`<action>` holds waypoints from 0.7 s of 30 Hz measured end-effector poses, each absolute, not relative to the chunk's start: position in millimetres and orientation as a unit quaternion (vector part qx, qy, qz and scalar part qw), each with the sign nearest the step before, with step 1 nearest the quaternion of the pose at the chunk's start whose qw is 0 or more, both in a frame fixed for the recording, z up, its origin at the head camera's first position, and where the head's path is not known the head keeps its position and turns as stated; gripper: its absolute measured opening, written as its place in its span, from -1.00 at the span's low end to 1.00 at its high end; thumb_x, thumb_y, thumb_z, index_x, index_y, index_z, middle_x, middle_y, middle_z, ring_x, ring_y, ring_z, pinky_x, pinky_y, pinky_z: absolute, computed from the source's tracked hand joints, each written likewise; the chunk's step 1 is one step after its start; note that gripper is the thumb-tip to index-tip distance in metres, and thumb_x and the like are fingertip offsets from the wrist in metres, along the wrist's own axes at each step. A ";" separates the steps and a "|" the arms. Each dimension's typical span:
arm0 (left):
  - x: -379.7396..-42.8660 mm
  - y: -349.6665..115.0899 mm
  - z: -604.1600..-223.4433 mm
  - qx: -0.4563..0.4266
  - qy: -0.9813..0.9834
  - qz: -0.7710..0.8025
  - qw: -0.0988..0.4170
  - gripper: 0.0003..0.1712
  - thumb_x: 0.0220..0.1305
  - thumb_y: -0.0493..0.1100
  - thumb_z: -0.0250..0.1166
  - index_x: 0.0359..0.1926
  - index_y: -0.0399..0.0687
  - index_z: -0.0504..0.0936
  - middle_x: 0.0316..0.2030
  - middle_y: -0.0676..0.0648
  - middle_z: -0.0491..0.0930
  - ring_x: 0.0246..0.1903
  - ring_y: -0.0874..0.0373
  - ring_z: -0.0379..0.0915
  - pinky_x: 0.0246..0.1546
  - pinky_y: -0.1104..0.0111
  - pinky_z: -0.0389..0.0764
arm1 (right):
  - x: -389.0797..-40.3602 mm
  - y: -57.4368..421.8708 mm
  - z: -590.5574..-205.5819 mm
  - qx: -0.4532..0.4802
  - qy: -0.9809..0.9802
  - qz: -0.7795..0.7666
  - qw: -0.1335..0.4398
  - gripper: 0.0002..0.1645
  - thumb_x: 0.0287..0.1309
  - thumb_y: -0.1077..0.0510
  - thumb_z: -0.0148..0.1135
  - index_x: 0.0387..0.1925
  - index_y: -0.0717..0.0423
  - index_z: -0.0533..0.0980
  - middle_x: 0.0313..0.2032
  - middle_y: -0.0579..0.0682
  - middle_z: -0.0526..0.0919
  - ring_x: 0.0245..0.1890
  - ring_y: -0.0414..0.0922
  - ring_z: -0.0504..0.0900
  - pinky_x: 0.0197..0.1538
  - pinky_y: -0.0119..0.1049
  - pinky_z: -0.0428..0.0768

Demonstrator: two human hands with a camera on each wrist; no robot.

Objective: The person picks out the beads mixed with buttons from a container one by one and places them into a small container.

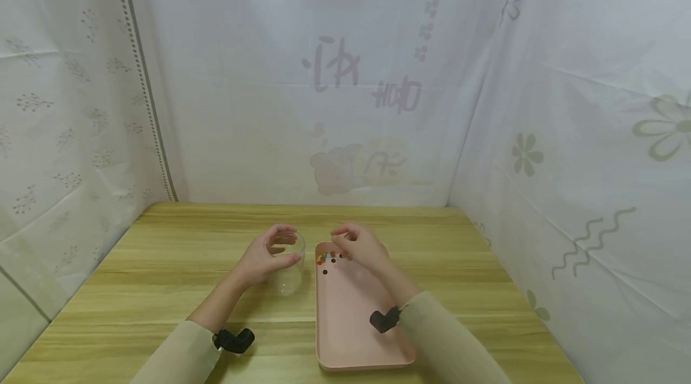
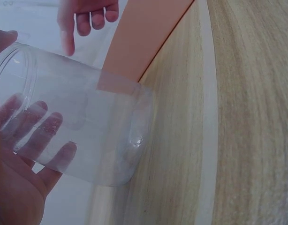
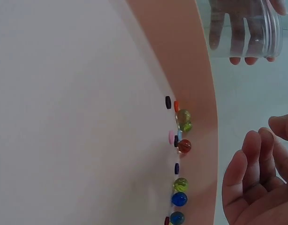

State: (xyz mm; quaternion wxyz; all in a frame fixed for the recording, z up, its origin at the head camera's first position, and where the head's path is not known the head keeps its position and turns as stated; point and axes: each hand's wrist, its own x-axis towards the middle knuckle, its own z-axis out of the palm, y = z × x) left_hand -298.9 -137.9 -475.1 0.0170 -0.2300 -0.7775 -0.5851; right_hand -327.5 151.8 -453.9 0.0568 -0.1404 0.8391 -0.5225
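My left hand (image 1: 261, 261) grips a clear, wide-mouthed jar (image 1: 288, 283) near its rim, thumb on one side and fingers round the other. The jar stands on the table just left of a pink tray (image 1: 348, 330), and nothing shows inside it. Over the tray's far end hovers my right hand (image 1: 366, 250), fingers loosely bent, with nothing visible between them. Below it, glass marbles (image 3: 179, 198) and small flat button-like discs (image 3: 168, 102) lie in a line along the tray's far wall. In the left wrist view the right hand's fingers point down beyond the jar.
The shallow tray lies lengthwise on a wood-grain table (image 1: 162, 252). Patterned white curtains (image 1: 259, 102) enclose the table at the back and both sides. Black wrist cameras (image 1: 234, 342) sit on both cuffs.
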 end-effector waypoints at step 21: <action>-298.4 -137.4 -474.0 -0.226 -0.775 -0.590 0.013 -0.34 0.37 -0.13 0.54 0.40 -0.09 0.52 0.31 -0.32 0.64 0.36 -0.38 0.54 0.43 -0.35 0.49 | -329.2 139.3 -490.4 -0.122 0.832 -0.527 0.126 -0.73 0.54 0.11 0.33 0.13 0.13 0.68 -0.41 -0.05 0.66 -0.51 -0.19 0.60 -0.44 -0.40 0.52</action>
